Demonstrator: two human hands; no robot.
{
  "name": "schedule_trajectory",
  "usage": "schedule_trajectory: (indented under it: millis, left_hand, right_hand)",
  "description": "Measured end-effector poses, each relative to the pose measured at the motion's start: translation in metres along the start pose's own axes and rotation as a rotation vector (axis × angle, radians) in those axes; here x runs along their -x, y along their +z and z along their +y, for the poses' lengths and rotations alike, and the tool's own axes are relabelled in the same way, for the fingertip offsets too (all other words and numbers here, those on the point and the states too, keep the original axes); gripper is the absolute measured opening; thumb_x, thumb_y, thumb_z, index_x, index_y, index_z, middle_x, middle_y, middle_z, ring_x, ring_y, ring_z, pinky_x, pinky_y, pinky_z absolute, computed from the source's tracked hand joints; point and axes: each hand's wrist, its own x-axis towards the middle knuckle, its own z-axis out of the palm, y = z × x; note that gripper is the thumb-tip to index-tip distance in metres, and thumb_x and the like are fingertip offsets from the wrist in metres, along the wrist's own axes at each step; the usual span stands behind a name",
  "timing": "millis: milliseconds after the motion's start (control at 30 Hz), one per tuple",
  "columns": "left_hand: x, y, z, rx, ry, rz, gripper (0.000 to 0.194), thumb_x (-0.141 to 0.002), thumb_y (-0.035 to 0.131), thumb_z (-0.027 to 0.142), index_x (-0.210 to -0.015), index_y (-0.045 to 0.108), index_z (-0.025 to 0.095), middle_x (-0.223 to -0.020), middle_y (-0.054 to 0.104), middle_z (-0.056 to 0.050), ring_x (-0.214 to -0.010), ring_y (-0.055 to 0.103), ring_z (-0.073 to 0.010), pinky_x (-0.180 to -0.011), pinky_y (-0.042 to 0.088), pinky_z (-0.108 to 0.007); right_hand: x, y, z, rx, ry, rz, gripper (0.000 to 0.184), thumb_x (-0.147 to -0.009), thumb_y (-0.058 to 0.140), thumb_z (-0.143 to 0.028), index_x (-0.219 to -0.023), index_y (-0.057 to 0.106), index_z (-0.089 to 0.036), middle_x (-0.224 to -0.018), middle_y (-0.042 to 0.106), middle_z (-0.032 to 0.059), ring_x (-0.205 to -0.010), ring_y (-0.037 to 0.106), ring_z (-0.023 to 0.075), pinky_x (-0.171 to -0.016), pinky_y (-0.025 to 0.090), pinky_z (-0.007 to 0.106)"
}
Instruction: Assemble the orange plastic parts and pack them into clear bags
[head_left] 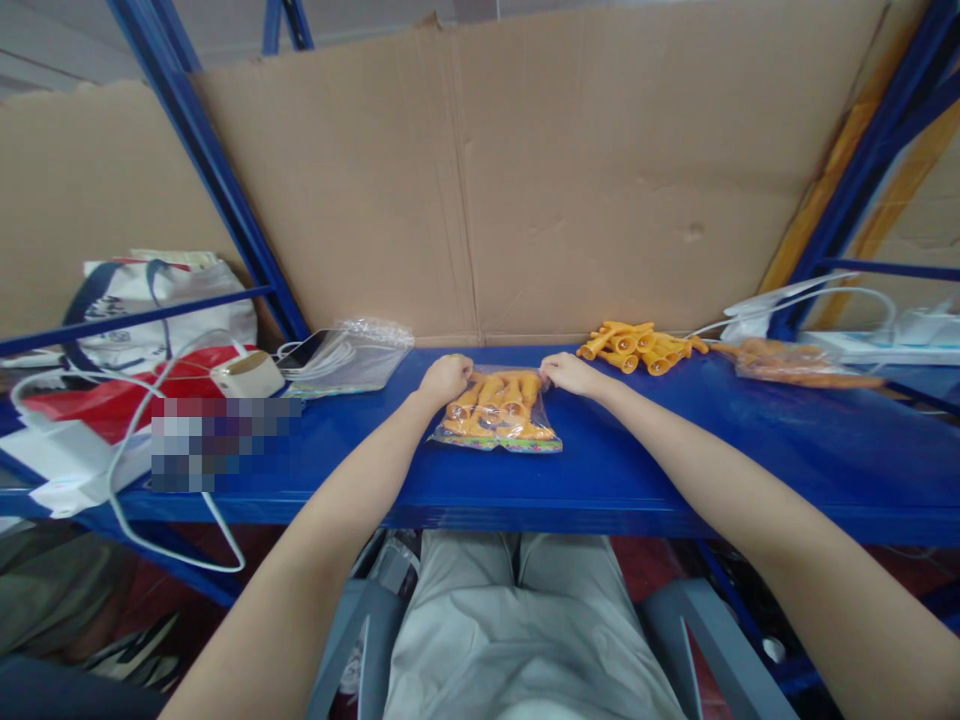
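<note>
A clear plastic bag (pixel 496 430) filled with several orange horn-shaped pieces lies on the blue shelf in front of me. Its edge nearest me carries a colourful printed strip. My left hand (pixel 448 378) pinches the bag's far left corner, fingers closed. At the far right corner, my right hand (pixel 568 374) pinches the plastic in the same way. Just beyond my right hand is a loose pile of orange horn-shaped pieces (pixel 637 345), their flared open ends mostly facing me.
Farther right lies another clear bag of orange pieces (pixel 806 362), near white cables. Flat clear bags (pixel 367 358) are on the left, beside a red item (pixel 105 405), a power strip with chargers (pixel 64 455) and a white tote bag (pixel 165 300). Cardboard (pixel 600 170) walls the back of the blue shelf (pixel 615 480).
</note>
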Motion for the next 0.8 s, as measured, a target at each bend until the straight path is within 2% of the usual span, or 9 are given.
schedule_trajectory:
  millis: [100, 233, 367, 500, 633, 733, 800]
  left_hand:
    - [0.001, 0.000, 0.002, -0.028, -0.013, 0.015, 0.021, -0.069, 0.048, 0.006, -0.067, 0.062, 0.022, -0.086, 0.072, -0.009, -0.087, 0.066, -0.0247, -0.074, 0.045, -0.030]
    - [0.000, 0.002, 0.003, 0.000, -0.057, 0.054, 0.021, -0.072, 0.047, 0.007, -0.072, 0.062, 0.022, -0.081, 0.071, -0.008, -0.083, 0.066, -0.0246, -0.072, 0.045, -0.030]
    - [-0.001, 0.005, 0.004, 0.055, 0.002, 0.076, 0.019, -0.072, 0.046, 0.006, -0.068, 0.056, 0.022, -0.074, 0.068, -0.005, -0.077, 0.064, -0.0218, -0.068, 0.044, -0.028]
    - [-0.002, 0.005, 0.005, 0.136, 0.155, 0.108, 0.019, -0.068, 0.044, 0.004, -0.064, 0.049, 0.022, -0.070, 0.064, -0.003, -0.072, 0.061, -0.0188, -0.068, 0.044, -0.027]
    - [-0.002, 0.005, 0.010, 0.191, 0.271, 0.150, 0.020, -0.065, 0.042, 0.003, -0.063, 0.044, 0.022, -0.071, 0.062, -0.003, -0.073, 0.059, -0.0180, -0.070, 0.045, -0.027]
    - [-0.001, 0.007, 0.014, 0.207, 0.307, 0.175, 0.020, -0.065, 0.041, 0.003, -0.064, 0.043, 0.023, -0.074, 0.062, -0.003, -0.074, 0.059, -0.0179, -0.071, 0.047, -0.027]
    - [0.000, 0.009, 0.016, 0.217, 0.306, 0.187, 0.020, -0.065, 0.041, 0.003, -0.065, 0.043, 0.023, -0.076, 0.062, -0.003, -0.076, 0.060, -0.0180, -0.073, 0.048, -0.028]
  right_hand:
    - [0.000, -0.001, -0.001, -0.099, 0.082, 0.012, 0.034, -0.081, 0.044, -0.005, -0.051, 0.051, -0.019, -0.052, 0.053, -0.0020, -0.053, 0.051, 0.0112, -0.059, 0.039, 0.022]
    - [0.001, -0.002, -0.004, -0.200, 0.141, 0.076, 0.032, -0.088, 0.055, -0.013, -0.058, 0.049, -0.019, -0.049, 0.052, -0.0039, -0.050, 0.050, 0.0092, -0.056, 0.039, 0.021]
    - [0.004, -0.004, -0.004, -0.318, 0.169, 0.097, 0.029, -0.088, 0.065, -0.023, -0.067, 0.045, -0.021, -0.050, 0.053, -0.0056, -0.045, 0.048, 0.0080, -0.051, 0.038, 0.020]
    - [0.010, -0.013, -0.002, -0.350, 0.140, -0.056, 0.033, -0.083, 0.072, -0.045, -0.073, 0.052, -0.020, -0.051, 0.053, -0.0047, -0.046, 0.046, 0.0084, -0.048, 0.037, 0.021]
    - [0.014, -0.020, -0.003, -0.275, 0.089, -0.232, 0.050, -0.072, 0.072, -0.064, -0.064, 0.058, -0.017, -0.051, 0.048, -0.0044, -0.048, 0.042, 0.0081, -0.049, 0.033, 0.023]
    - [0.015, -0.018, -0.009, -0.241, 0.076, -0.228, 0.049, -0.068, 0.074, -0.064, -0.064, 0.061, -0.017, -0.057, 0.052, -0.0029, -0.054, 0.044, 0.0090, -0.050, 0.033, 0.023]
    - [0.016, -0.013, -0.014, -0.270, 0.072, -0.214, 0.044, -0.069, 0.076, -0.059, -0.068, 0.065, -0.016, -0.065, 0.060, -0.0001, -0.060, 0.051, 0.0108, -0.054, 0.037, 0.023]
